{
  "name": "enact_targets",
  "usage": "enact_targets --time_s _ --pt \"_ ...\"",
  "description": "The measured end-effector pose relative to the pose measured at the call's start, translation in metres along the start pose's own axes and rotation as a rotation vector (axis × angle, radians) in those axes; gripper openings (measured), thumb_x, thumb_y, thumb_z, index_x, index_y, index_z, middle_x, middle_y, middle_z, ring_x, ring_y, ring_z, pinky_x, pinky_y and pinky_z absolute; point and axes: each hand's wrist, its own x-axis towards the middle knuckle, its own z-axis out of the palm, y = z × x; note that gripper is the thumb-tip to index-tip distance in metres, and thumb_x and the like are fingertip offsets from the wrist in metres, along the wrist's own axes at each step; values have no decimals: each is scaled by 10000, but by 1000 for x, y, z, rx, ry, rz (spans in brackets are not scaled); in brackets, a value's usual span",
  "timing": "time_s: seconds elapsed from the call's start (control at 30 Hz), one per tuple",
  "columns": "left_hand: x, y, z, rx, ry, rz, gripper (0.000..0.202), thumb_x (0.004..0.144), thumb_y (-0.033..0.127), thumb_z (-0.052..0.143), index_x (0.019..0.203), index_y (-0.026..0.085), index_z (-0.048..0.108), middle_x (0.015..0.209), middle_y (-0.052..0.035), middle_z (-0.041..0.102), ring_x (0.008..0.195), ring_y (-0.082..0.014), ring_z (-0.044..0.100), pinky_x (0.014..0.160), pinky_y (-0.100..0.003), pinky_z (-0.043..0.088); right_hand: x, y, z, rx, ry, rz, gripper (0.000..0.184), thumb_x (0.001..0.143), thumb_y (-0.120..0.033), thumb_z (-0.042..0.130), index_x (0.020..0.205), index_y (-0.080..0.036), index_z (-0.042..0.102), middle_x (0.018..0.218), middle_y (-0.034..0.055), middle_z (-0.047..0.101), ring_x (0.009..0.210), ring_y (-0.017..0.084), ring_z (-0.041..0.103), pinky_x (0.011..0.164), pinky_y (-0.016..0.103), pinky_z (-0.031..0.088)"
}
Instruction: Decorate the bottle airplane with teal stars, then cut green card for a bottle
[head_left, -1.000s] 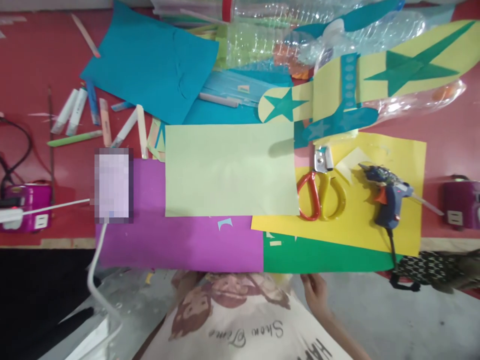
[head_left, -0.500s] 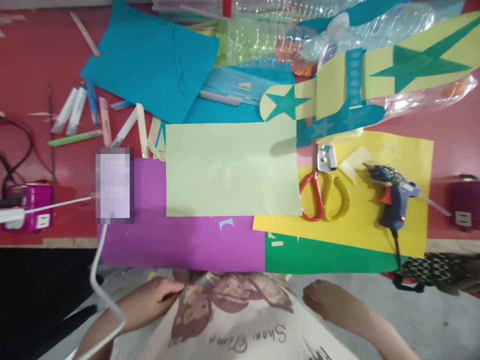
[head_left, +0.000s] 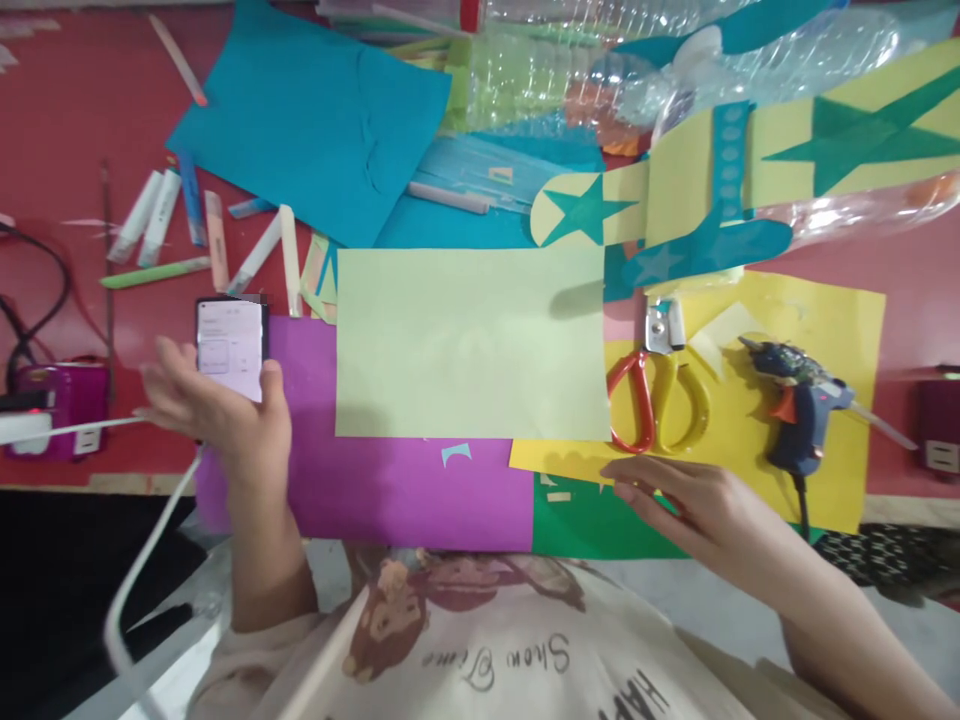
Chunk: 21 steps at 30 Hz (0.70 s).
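My left hand is over the lower part of a phone, fingers spread; whether it touches the phone I cannot tell. A white cable runs from the phone's lower end. Over the front edge of the yellow sheet, my right hand has its fingers stretched out and holds nothing. Between the hands lies a blank pale green sheet, partly on a purple sheet. Scissors with one red and one yellow handle rest just beyond my right hand.
A blue glue gun lies on the right with its cord hanging off the front. Several markers are scattered at the left. A teal sheet and a plastic-bottle airplane with green stars occupy the back.
Both hands have risen from beside my body to above the table. The left has moved over the phone, the right beside the scissors. The view has shifted slightly.
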Motion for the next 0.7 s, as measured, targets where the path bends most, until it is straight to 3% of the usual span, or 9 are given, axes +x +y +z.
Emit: enact_targets --time_s 0.1,0.17,0.23,0.37,0.43,0.5,0.6,0.7 --pt "-3 7 -3 92 71 -82 1011 840 590 605 1475 -52 151 1431 -259 466 1403 -463 180 1084 -771 -98 -2 1 -1 -2 47 39 333 1012 -352 392 932 -206 680 753 24 775 483 116 673 463 201 534" --pt "-6 12 -5 106 75 -64 1008 853 610 574 1480 -57 154 1380 -243 532 1392 -452 216 1071 -778 -119 -3 1 -2 15 54 54 325 1008 -353 404 924 -207 682 753 22 776 470 109 661 459 197 532" --pt "-7 11 -7 88 106 -22 1001 860 604 553 1489 -55 137 1397 -250 513 1405 -440 225 1098 -759 -82 -4 2 -3 34 59 62 315 1005 -347 413 930 -207 684 754 20 775 497 110 676 470 191 537" --pt "-8 0 -12 36 255 125 934 867 572 504 1482 -48 174 1533 -270 298 1457 -357 232 1194 -564 164 -2 4 -3 40 85 51 300 1003 -334 421 957 -198 684 758 23 771 502 105 674 479 187 544" --pt "-11 -5 -14 3 285 165 872 894 542 456 1475 -47 181 1549 -270 247 1463 -338 240 1197 -528 194 0 5 -2 29 105 28 300 1006 -327 417 959 -193 682 757 26 769 492 104 663 480 191 545" --pt "-13 -8 -15 -27 286 167 842 901 501 445 1475 -46 165 1540 -272 258 1438 -351 292 1195 -559 172 3 6 -2 26 118 12 299 1005 -318 416 954 -193 683 755 29 768 514 111 673 492 196 549" --pt "-15 -11 -14 -12 291 74 837 866 483 487 1473 -28 220 1471 -236 417 1362 -383 368 1169 -631 147 6 7 -1 36 120 10 290 999 -305 420 951 -199 686 765 30 771 538 119 689 492 201 546" --pt "-13 -11 -14 40 178 -47 838 818 454 537 1493 48 253 1356 -161 586 1351 -405 323 1134 -724 52 8 6 -1 39 111 3 274 994 -288 426 957 -200 683 777 29 775 553 121 700 485 196 541"
